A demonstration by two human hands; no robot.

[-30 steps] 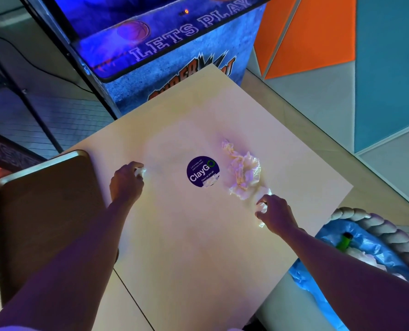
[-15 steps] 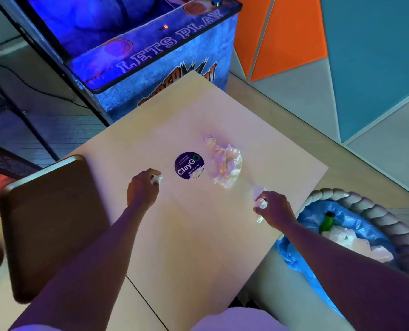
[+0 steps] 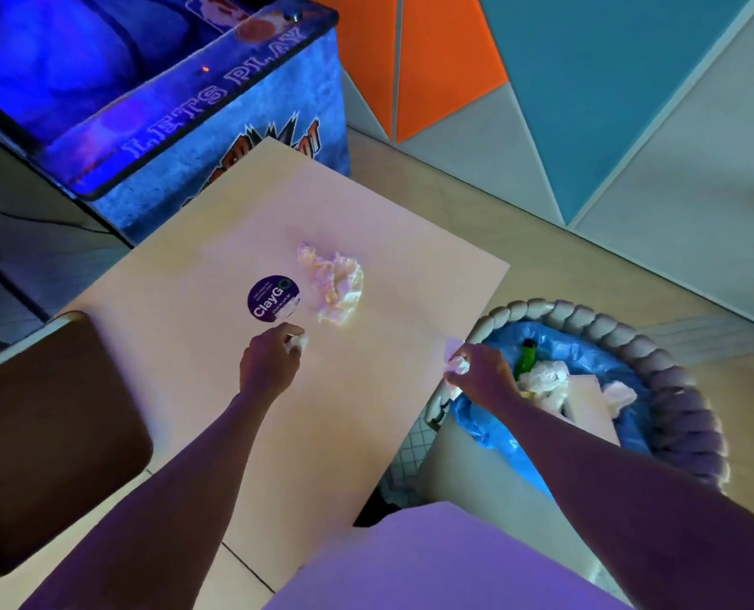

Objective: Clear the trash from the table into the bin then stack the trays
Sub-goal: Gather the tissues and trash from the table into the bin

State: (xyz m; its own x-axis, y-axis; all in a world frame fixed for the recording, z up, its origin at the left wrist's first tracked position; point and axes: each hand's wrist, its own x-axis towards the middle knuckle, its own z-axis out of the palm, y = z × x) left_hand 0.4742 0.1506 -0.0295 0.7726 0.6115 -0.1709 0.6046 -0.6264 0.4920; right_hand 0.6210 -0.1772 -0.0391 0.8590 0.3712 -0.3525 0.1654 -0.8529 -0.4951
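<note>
While the left hand [image 3: 269, 367] hovers just on the near side of the round sticker [image 3: 274, 298] on the table [image 3: 366, 411], its curled fingers pinch a paper scrap [image 3: 296, 343]. Right of the sticker, at the table edge, the right hand [image 3: 483, 376] grips a paper wad [image 3: 456, 363]. A crumpled napkin [image 3: 335, 288] lies just right of the sticker. The bin [image 3: 674, 389], lined in blue, stands farther right of the sticker and holds trash.

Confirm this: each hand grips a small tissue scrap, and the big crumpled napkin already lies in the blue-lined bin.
Wrong in one respect. The head view shows the big crumpled napkin lying on the table beside the ClayGo sticker, not in the blue-lined bin. The left hand does grip a small tissue scrap, and the right hand another.
</note>
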